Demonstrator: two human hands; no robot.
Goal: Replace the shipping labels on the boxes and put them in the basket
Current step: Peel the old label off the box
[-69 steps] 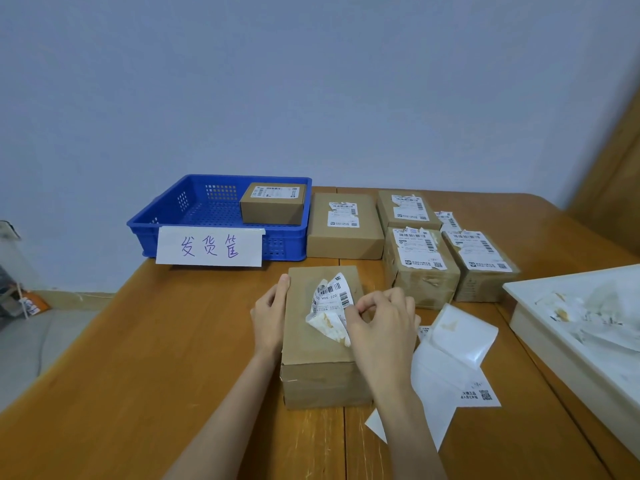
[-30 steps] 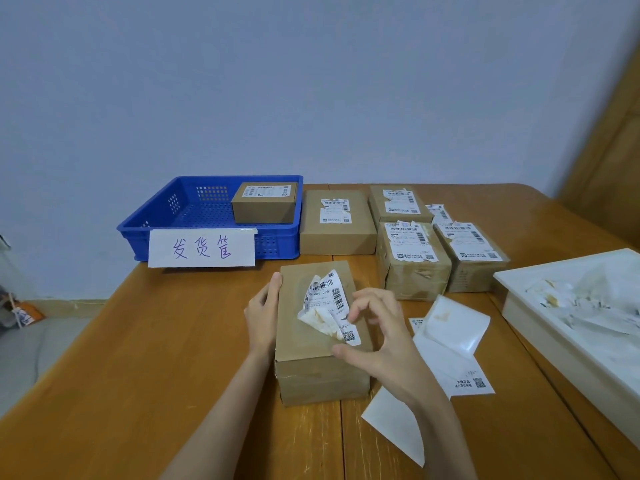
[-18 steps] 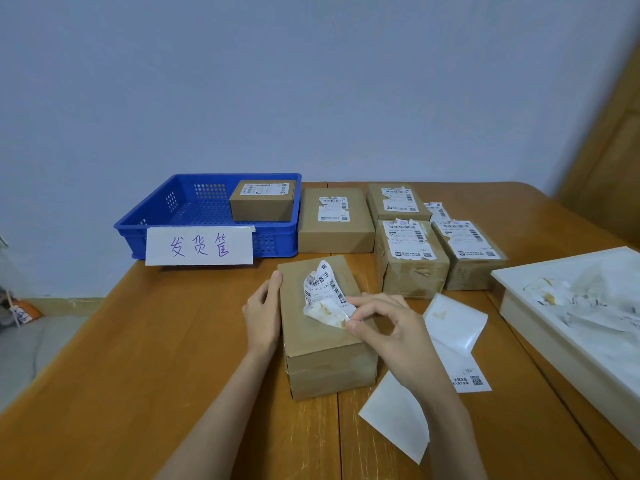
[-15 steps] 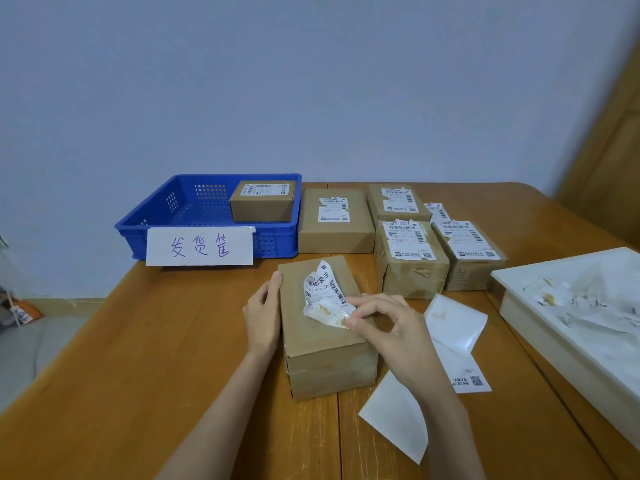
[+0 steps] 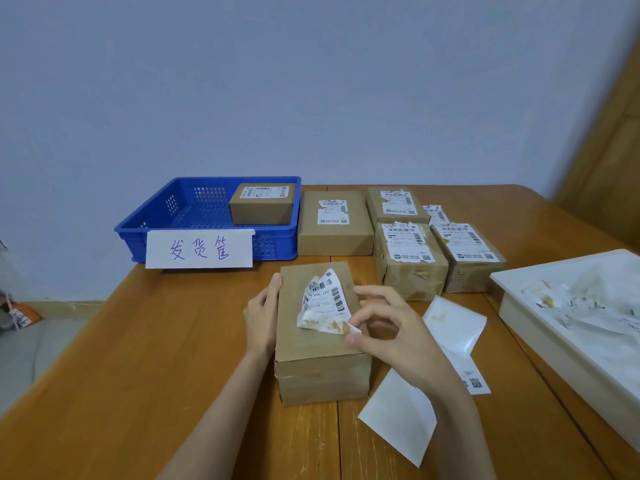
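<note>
On the counter (image 5: 145, 358), the left hand (image 5: 260, 315) lies flat against the cardboard box (image 5: 320, 355) while the right hand (image 5: 391, 336) pinches its half-peeled shipping label (image 5: 323, 301), near the blue basket (image 5: 180, 216).

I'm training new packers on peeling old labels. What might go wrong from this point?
1. The old label is already crumpled and brown-backed; it may tear, leaving scraps on the box.
2. The right hand pinches only its lower corner, so the grip may slip.
3. The left hand only rests against the box's side, so a hard pull might shift the box.
</note>
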